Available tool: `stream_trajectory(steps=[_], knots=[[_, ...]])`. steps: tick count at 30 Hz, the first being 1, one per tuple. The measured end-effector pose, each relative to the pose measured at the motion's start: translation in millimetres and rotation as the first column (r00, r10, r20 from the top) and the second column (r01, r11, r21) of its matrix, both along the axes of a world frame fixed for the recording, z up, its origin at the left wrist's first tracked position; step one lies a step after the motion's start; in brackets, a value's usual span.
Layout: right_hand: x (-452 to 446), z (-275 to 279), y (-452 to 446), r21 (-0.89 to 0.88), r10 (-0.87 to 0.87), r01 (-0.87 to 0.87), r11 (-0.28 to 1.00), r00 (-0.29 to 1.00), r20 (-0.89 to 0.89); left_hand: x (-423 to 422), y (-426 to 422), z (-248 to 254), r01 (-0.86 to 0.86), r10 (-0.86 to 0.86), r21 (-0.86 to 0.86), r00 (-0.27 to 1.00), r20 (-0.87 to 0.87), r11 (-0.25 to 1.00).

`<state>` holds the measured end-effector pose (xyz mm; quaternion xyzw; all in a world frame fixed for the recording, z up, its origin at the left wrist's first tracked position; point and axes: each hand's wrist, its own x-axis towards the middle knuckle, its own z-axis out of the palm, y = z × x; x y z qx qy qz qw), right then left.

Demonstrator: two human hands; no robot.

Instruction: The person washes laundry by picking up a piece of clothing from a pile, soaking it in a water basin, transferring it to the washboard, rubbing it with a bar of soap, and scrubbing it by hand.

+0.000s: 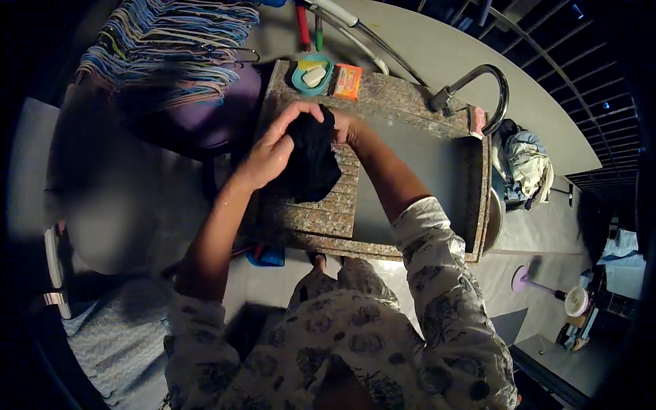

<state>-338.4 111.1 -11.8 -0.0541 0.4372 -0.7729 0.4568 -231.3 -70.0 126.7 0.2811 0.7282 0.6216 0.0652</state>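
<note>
Cloth (312,167), black, bunched near the left edge of the stone sink (383,251). Left hand (273,149) pinches it; right hand (346,128) partly hidden, grip cannot be told. Handling appears underway; release not yet done.

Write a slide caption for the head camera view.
Left hand grips a black cloth, right hand against it, over the ribbed washboard of a speckled sink, near a soap dish.

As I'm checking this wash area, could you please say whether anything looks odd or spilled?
Nothing clearly stands out: the white soap sits in its blue dish, and the left hand holds the black cloth over the ribbed slab.
</note>
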Motion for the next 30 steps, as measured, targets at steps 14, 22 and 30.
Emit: stream_trajectory(steps=[14, 22, 30], knots=[[-15, -52, 25, -0.136, -0.68, 0.782, 0.609, 0.602, 0.418, 70, -52, -104, 0.174, 0.286, -0.571, 0.727, 0.624, 0.803], [-41, -29, 38, -0.473, -0.495, 0.599, 0.646, 0.801, 0.337, 85, -39, -223, -0.522, 0.347, -0.484, 0.845, -0.407, 0.702], [-28, -19, 44, -0.443, -0.498, 0.587, 0.677, 0.809, 0.31, 49, -81, -103, -0.379, 0.411, -0.171, 0.758, 0.506, 0.91]])
